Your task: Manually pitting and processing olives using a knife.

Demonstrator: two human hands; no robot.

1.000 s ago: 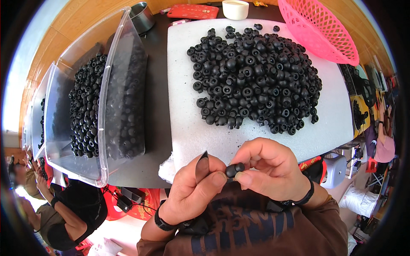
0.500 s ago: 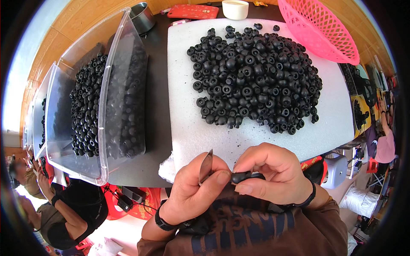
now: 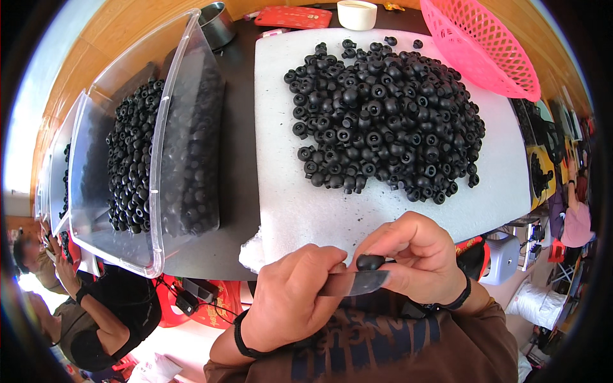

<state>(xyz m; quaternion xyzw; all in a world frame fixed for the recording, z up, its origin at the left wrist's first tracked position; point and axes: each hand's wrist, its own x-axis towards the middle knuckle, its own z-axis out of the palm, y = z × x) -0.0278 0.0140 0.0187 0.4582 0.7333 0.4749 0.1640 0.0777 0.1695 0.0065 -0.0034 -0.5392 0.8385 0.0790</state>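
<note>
The person's hands meet low over the near edge of the bench, close to the chest. The left hand is curled shut around the handle of a small blade, knuckles up, wrist wearing a dark band. The blade lies almost level, its long axis running left to right, with the tip pointing toward the person's right and resting across the fingers of the other hand. The right hand is bent in from the right, thumb and fingertips pinched closed on a single black part, a small rounded piece that sits just above the blade, touching it or very nearly so; I cannot make out which way the part itself faces. That wrist also carries a dark band, and both forearms come up from the bottom in brown sleeves.

Beyond the hands a white foam sheet covers the bench, with a broad heap of the same black parts piled on its far half, well apart from the hands. To the left stands a clear bin, tilted, holding more black parts. A pink basket sits at the far right corner, and a white cup and a red packet lie at the far edge. Another person stands low at the left.
</note>
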